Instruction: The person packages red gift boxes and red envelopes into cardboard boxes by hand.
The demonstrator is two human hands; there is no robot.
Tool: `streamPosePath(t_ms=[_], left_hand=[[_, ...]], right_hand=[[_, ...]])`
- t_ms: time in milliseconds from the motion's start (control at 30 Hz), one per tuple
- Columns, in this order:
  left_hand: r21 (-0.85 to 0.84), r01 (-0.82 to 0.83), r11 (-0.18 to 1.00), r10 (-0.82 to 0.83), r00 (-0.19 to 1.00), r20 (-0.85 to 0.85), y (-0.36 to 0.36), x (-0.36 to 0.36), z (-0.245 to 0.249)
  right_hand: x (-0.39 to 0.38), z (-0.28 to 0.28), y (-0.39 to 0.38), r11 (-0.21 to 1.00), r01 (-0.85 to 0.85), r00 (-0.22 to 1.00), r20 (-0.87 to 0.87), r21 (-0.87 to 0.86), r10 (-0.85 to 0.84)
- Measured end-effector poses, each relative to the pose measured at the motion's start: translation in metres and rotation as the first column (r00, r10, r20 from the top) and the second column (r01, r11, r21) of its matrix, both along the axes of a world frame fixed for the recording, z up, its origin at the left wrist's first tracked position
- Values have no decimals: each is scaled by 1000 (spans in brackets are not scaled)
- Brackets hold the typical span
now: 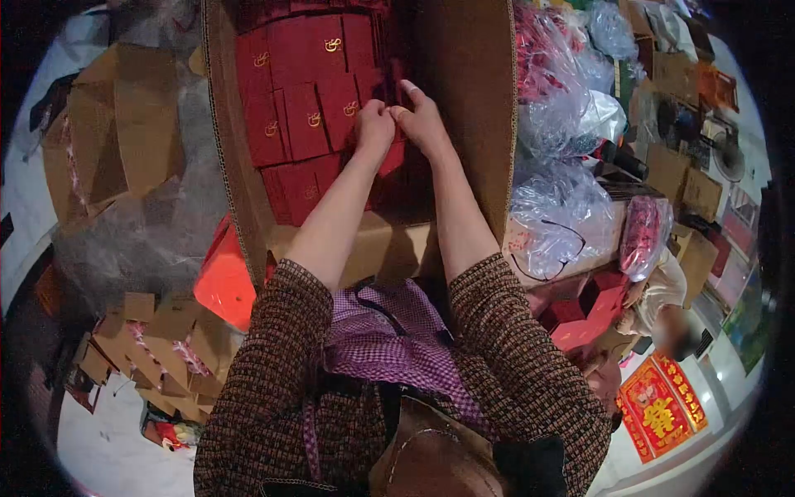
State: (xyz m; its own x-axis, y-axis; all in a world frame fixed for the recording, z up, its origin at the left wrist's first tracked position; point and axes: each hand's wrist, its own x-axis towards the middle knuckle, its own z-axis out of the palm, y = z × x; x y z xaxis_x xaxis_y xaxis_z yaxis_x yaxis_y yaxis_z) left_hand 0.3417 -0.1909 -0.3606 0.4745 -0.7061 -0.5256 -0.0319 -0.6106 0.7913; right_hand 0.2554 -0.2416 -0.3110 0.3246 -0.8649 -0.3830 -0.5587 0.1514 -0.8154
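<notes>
Both my hands reach into a large open cardboard carton (pixel 472 124). Flat red boxes with gold lettering (pixel 310 120) fill its left and middle part in rows. My left hand (pixel 375 132) is over the right side of these boxes, its fingers bent together. Close beside it, fingertips almost meeting, is my right hand (pixel 421 123), with the index finger extended and the thumb toward the left hand. A dark red piece lies around and beneath the fingers; whether either hand grips it cannot be made out.
Clear plastic bags (pixel 555 207) and eyeglasses (pixel 551 248) lie right of the carton. An orange-red stool (pixel 225 277) stands at its lower left. More cardboard boxes (pixel 116 132) are at the left. Another person (pixel 662 298) is at the far right.
</notes>
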Motion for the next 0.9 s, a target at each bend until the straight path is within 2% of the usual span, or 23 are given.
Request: streamPosePath(t_ms=[33,133,167,233,267,333,367,433,467,500,533,567,600,667,733,767,800,867,900], left_hand=[[-49,-83,995,80,994,-68,2,3,4],[-69,-213,975,199,966,-168,19,19,31],[-10,-282,959,258,892,-371,27,25,23],[-229,-428,874,179,722,-668,40,38,17],[-131,-431,893,251,717,-651,44,40,18],[1,-289,957,260,859,-441,47,38,22],[-63,-289,955,220,837,-501,50,38,9],[4,-275,961,248,860,-446,52,44,-2],[81,-319,944,322,844,-428,50,46,0],[-2,-396,918,334,775,-536,51,47,1],[-75,-479,875,327,698,-637,53,49,7],[-101,-467,879,306,712,-632,56,53,12],[-106,-493,864,320,698,-641,60,58,19],[-168,-517,839,300,698,-650,67,64,30],[-152,-549,822,296,639,-710,81,77,9],[-105,-572,814,335,609,-719,77,75,28],[-108,-570,815,333,612,-718,78,76,31],[-131,-586,799,329,610,-721,84,80,25],[-154,-564,811,322,650,-688,87,80,22]], right_hand=[[2,1,0,998,-40,997,73,45,37],[2,20,0,973,-225,973,59,54,222],[1,11,2,961,-276,959,75,23,274],[2,2,6,937,-350,933,94,18,347],[3,0,7,939,-344,935,99,17,341],[6,-3,12,912,-370,927,141,176,349],[6,-1,14,897,-388,920,146,213,364],[7,-1,13,872,-456,888,151,176,434],[9,-3,11,904,-418,900,179,94,397],[3,-3,6,944,-249,945,270,216,187],[3,12,-1,933,-86,943,331,349,-37],[2,5,-5,930,100,893,381,355,-242],[3,-9,-8,892,289,781,454,347,-430],[1,-8,-18,912,392,879,245,120,-410],[1,-12,-13,933,291,869,349,214,-351],[8,1,-11,940,220,870,383,259,-310],[7,17,-6,922,164,898,334,351,-287],[9,7,1,907,17,877,430,421,-216],[8,1,2,902,-33,866,463,431,-189]])
